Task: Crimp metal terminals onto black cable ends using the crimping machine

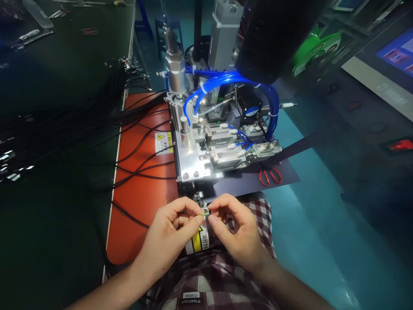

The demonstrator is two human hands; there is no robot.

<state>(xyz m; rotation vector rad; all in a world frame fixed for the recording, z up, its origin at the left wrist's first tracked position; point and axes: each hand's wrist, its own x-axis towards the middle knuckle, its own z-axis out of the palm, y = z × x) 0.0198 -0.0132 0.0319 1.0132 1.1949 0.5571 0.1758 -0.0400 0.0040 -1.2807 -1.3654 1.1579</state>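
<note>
Both hands meet just in front of the machine's near edge. My left hand [176,230] pinches thumb and forefinger on thin coloured wires [205,212], green and whitish, with a little red below. My right hand [237,228] is curled right beside it, thumb and forefinger drawn together at the right end of the wires; what lies between those fingertips is too small to make out. Behind the hands stands the metal machine [190,161] with blue air tubes [226,78]. Under the fingertips is a yellow and white label [197,242].
Red-handled scissors [270,177] lie on the dark plate right of the machine. Black cables [138,174] cross the orange board [129,239] on the left. A black cylinder [271,38] hangs overhead. At the right are a green reel [318,49] and a screen [398,54].
</note>
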